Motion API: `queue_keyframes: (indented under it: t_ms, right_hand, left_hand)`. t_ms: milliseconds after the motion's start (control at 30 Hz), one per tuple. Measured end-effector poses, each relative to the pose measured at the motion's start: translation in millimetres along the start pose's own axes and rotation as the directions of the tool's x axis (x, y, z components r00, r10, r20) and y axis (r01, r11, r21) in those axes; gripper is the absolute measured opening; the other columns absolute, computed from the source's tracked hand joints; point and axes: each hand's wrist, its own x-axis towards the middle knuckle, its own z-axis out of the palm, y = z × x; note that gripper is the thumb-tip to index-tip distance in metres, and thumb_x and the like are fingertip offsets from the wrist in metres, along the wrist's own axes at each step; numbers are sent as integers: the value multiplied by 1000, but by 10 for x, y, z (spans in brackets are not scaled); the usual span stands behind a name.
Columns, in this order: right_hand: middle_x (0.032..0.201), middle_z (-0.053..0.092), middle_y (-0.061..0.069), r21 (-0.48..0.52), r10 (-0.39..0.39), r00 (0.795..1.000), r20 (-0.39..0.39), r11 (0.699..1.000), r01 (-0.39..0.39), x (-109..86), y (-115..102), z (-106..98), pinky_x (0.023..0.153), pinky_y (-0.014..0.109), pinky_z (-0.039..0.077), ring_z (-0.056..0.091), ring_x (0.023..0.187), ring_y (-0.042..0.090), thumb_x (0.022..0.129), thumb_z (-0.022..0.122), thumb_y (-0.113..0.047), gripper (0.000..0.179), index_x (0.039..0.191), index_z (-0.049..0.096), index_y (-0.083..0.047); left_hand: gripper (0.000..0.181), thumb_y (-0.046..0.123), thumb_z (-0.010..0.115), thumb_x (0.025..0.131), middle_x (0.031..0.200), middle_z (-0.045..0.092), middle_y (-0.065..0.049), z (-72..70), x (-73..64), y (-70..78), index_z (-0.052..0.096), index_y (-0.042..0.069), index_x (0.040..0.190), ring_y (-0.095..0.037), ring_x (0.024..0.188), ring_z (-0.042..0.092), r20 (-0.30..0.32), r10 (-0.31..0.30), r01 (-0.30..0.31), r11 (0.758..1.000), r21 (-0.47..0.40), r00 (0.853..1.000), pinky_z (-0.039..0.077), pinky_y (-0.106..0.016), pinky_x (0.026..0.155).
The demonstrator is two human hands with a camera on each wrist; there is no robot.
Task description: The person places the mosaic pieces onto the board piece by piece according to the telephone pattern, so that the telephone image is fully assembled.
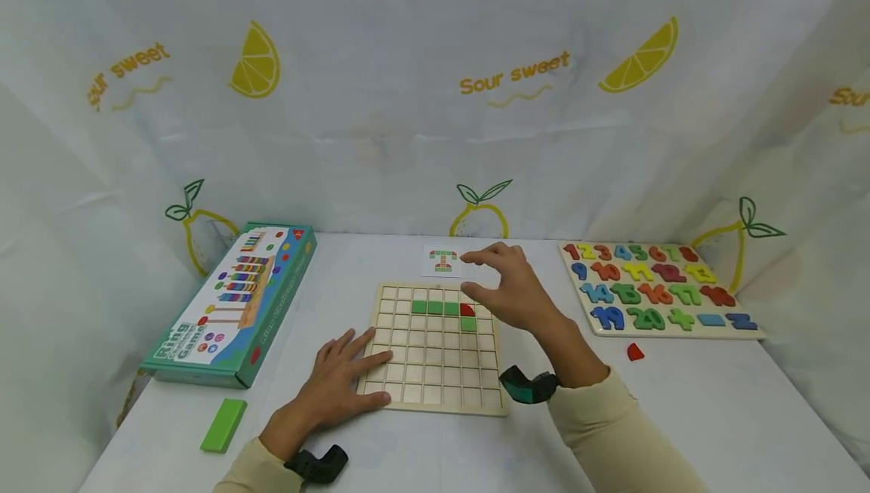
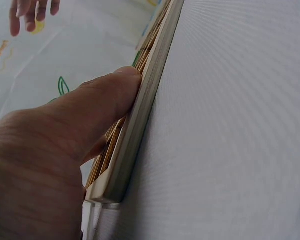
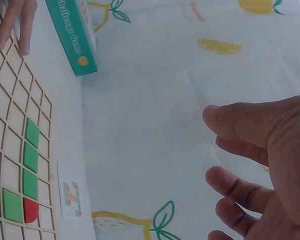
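My left hand (image 1: 331,386) rests on the left edge of a wooden grid board (image 1: 431,361). In the left wrist view its thumb (image 2: 102,97) lies along the board's near edge. My right hand (image 1: 518,289) hovers around the board's upper right corner, thumb and fingers apart with nothing between them. Several green square tiles (image 1: 436,308) sit in a row near the top of the grid. A red quarter-round tile (image 1: 467,310) ends that row at the right, with another green tile (image 1: 468,324) just below it. Behind the board lies a pattern card (image 1: 428,268).
A loose red piece (image 1: 635,352) lies on the white table right of my right forearm. Behind it is a colourful number puzzle board (image 1: 587,312). On the left are a green game box (image 1: 231,304) and a green block (image 1: 223,426). A printed curtain (image 1: 367,138) hangs behind the table.
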Motion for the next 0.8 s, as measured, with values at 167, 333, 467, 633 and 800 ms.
queue_keyframes:
  t_ms: [167, 333, 467, 633, 800]
  right_hand:
    - [118, 58, 10, -46, 27, 999, -37, 999, -29, -183, 4, -200, 85, 53, 42, 43, 107, 29, 85, 76, -15, 38, 121, 66, -9]
    - [117, 58, 10, -74, 51, 995, -91, 996, -58, -409, 78, -367, 86, 56, 41, 44, 111, 31, 85, 75, -16, 39, 122, 66, -8]
    - [116, 58, 11, -76, 82, 989, -125, 993, -92, -605, 183, -450, 85, 61, 39, 43, 115, 33, 85, 76, -16, 39, 122, 65, -6]
    - [116, 59, 14, -105, 160, 979, -126, 979, -173, -840, 383, -457, 86, 64, 38, 43, 116, 37, 86, 75, -21, 42, 124, 64, -5]
    - [115, 60, 17, -110, 265, 959, -96, 955, -275, -1047, 640, -366, 86, 63, 40, 43, 116, 37, 85, 76, -22, 46, 125, 63, -4]
  left_hand:
    - [64, 62, 66, 80, 152, 34, -10, -6, -2, -2, 63, 24, 132, -43, 138, 22, 8, -5, 5, 1000, 5, 1000, 15, -63, 102]
    - [65, 63, 65, 80, 153, 33, -9, -2, 3, 2, 62, 25, 132, -42, 139, 21, 20, -21, 21, 1000, 6, 1000, 14, -63, 103]
    - [66, 64, 64, 80, 153, 32, -9, 4, 13, 8, 62, 25, 133, -41, 139, 20, 29, -28, 28, 1000, 9, 999, 13, -62, 103]
    - [66, 64, 64, 80, 153, 32, -9, 3, 17, 5, 61, 25, 133, -41, 140, 20, 35, -30, 29, 1000, 12, 999, 13, -62, 104]
    - [66, 64, 65, 80, 153, 33, -9, -1, 11, -5, 62, 25, 133, -42, 139, 21, 27, -25, 25, 1000, 14, 999, 14, -62, 103]
